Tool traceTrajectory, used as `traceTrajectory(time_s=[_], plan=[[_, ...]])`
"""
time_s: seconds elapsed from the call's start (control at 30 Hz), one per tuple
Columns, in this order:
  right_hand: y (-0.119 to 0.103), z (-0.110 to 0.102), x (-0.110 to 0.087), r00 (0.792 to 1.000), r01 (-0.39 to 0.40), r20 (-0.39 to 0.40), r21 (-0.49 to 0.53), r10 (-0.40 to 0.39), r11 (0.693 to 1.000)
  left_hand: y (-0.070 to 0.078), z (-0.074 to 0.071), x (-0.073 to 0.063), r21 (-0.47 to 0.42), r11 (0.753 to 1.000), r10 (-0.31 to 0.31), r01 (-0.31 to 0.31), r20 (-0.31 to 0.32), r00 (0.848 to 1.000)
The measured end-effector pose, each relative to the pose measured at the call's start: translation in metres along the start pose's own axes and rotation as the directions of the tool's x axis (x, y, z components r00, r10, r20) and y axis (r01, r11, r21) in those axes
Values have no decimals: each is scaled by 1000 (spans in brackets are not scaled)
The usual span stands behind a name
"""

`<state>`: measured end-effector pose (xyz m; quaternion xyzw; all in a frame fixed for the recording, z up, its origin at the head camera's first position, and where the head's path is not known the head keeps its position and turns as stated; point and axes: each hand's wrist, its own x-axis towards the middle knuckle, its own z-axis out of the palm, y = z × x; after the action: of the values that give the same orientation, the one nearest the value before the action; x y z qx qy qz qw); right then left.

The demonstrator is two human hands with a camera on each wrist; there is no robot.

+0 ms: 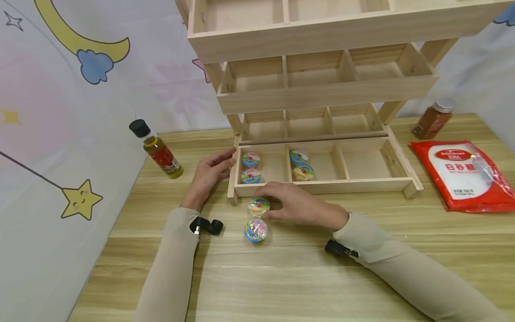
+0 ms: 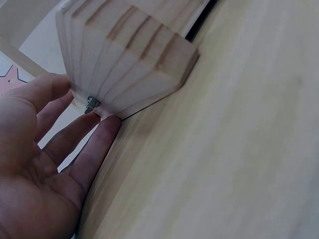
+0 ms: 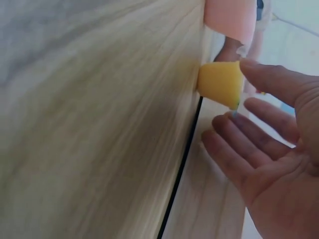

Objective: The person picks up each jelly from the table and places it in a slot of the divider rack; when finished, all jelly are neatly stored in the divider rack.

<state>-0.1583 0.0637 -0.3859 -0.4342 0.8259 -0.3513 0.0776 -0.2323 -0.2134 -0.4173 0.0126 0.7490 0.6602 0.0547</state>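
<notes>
My right hand has its thumb and fingertips on opposite sides of a yellow jelly cup, pinching its rim; the cup stands on the table in the right wrist view. Nearer me stands a pink jelly cup, its pale pink side seen beyond the yellow one. My left hand rests its fingertips against the left end of the wooden rack, beside a metal bolt. Two jelly cups sit in the bottom tier's left compartment, and two more in its middle one.
An oil bottle stands left of the rack. To the right are a spice jar with a silver lid and a red-and-white sugar bag. Upper tiers of the rack overhang the back. A patterned cloth hangs behind.
</notes>
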Motion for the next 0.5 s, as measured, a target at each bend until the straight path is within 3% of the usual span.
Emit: traceTrajectory(time_s=[0.5], plan=[[1,4,1,1000,-16,-16,-50,16,999,0,0,0,-12,1000,-1,1,-1,1000]])
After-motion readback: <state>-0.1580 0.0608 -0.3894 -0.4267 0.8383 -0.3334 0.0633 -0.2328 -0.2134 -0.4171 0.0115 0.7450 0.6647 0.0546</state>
